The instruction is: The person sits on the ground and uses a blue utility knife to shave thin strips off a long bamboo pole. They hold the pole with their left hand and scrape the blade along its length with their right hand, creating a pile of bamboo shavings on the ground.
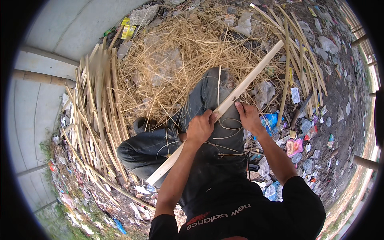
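Littered bare dirt (348,124) surrounds me. Slantwise across my jeans (202,98) lies a pale, flat, straight-edged bamboo strip (248,81). My left hand (201,127) grips its middle; my right hand (250,117) is curled beside it, whether around a blade I cannot tell. I seem to be shaving it smooth, so the next stroke wants a steady left hold. Curly shavings (200,48) lie beyond, flanked by more strips (105,114).

I see a long pale strip (256,72) crossing diagonally over the trousered legs (146,150), barring a straight low pass there. Above the loose shavings (192,48) I have open air, bounded by the piled strips (107,100) on the left and slats (305,72) on the right. The wall (38,120) closes off the far left; a blur leaves the pile's upper end hard to judge.
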